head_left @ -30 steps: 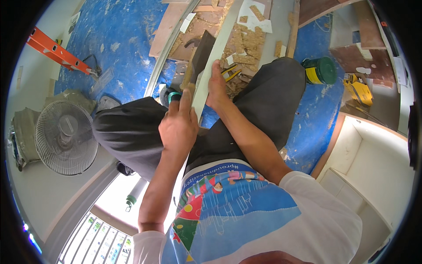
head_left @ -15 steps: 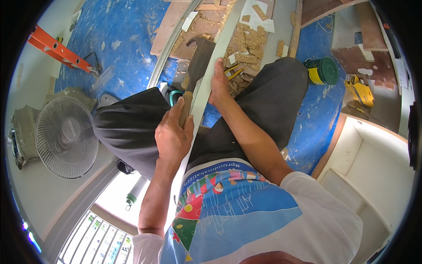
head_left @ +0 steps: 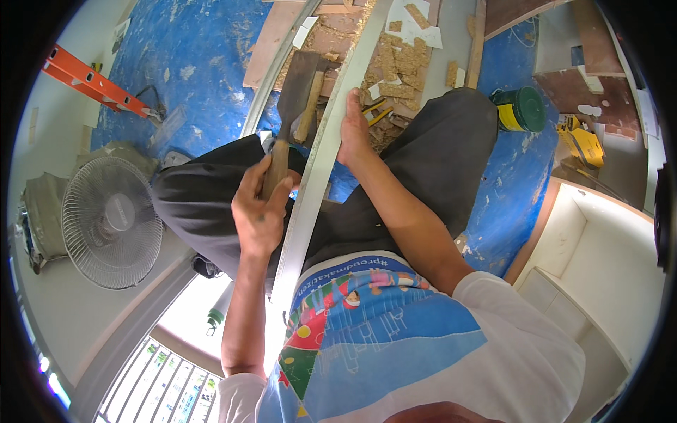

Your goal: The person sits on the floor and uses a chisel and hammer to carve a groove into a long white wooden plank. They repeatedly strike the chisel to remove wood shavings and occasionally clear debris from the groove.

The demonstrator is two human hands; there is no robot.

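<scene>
My left hand [head_left: 259, 211] is closed round the wooden handle of a broad-bladed chopping knife [head_left: 296, 92]. Its dark, flat blade widens toward the far end and stands a little left of a long white board [head_left: 321, 166]. The board slants between my legs, from the far middle down to my left side, with a rough pale edge facing the knife. My right hand [head_left: 354, 130] grips the board's right side, its fingers partly hidden. Beside the blade, a second wooden handle [head_left: 308, 113] shows; what it belongs to is mostly hidden.
Broken particle-board scraps [head_left: 398, 67] and yellow-handled pliers [head_left: 376, 113] lie beyond my right hand. A green bucket [head_left: 525, 109] stands by my right knee. To the left are a fan [head_left: 113, 222] and an orange ladder [head_left: 95, 81]. A white cabinet [head_left: 585, 247] is at the right.
My left hand has drawn the knife left and slightly toward me, away from the board's edge, and its blade shows more broadly. My right hand keeps its hold on the board.
</scene>
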